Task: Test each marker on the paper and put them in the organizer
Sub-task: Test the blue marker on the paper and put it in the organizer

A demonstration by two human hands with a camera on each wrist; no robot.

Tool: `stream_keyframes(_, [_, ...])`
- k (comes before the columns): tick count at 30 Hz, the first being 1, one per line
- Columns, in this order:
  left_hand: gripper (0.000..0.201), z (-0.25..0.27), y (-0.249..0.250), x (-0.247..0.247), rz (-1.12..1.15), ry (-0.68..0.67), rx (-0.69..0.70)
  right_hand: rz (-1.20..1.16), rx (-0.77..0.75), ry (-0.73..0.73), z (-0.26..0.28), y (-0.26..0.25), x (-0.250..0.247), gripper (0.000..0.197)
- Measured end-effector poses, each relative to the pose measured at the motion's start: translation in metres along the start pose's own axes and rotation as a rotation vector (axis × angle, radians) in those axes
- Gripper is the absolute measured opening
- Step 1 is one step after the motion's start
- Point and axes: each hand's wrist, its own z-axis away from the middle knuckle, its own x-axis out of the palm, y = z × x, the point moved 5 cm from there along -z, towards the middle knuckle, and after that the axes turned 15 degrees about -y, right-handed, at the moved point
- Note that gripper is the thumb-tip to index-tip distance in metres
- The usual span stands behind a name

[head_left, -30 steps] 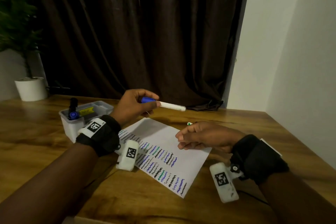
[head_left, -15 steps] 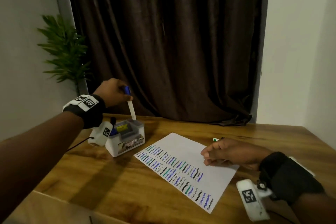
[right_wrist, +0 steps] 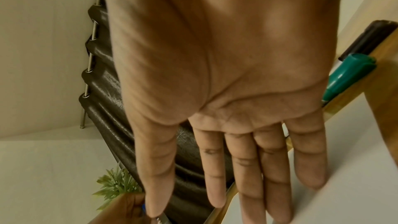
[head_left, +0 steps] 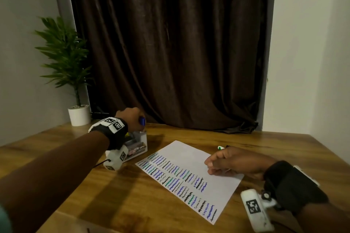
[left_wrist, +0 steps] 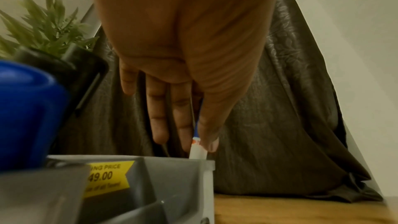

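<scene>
My left hand (head_left: 130,117) pinches a white marker with a blue cap (head_left: 142,120) upright over the grey organizer (head_left: 139,145). In the left wrist view the marker's white barrel (left_wrist: 197,152) dips behind the organizer's rim (left_wrist: 178,161), held between thumb and fingers (left_wrist: 183,125). A blue-capped marker (left_wrist: 23,118) and a black one (left_wrist: 86,74) stand in the organizer. My right hand (head_left: 229,161) rests with straight fingers (right_wrist: 275,176) on the white paper (head_left: 191,157), which carries rows of squiggles. A green marker (right_wrist: 344,76) and a black marker (right_wrist: 370,38) lie on the table behind that hand.
A potted plant (head_left: 78,113) stands at the back left of the wooden table (head_left: 132,204). A dark curtain (head_left: 170,43) hangs behind, its hem on the table's far edge. A white wall closes the right side.
My left hand carried the blue-capped marker from above the paper leftward to the organizer, turned it upright and lowered it into the compartment. The right hand stayed on the paper.
</scene>
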Motion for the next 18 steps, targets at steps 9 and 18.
stream_keyframes(9, [0.018, 0.036, 0.043, -0.037, 0.561, 0.277, 0.32, 0.042, 0.005, 0.019, 0.001, -0.006, 0.003, 0.03])
stream_keyframes(18, [0.02, 0.019, 0.167, 0.043, 0.933, -0.127, 0.637, 0.063, -0.052, 0.202, 0.007, -0.012, -0.016, 0.027])
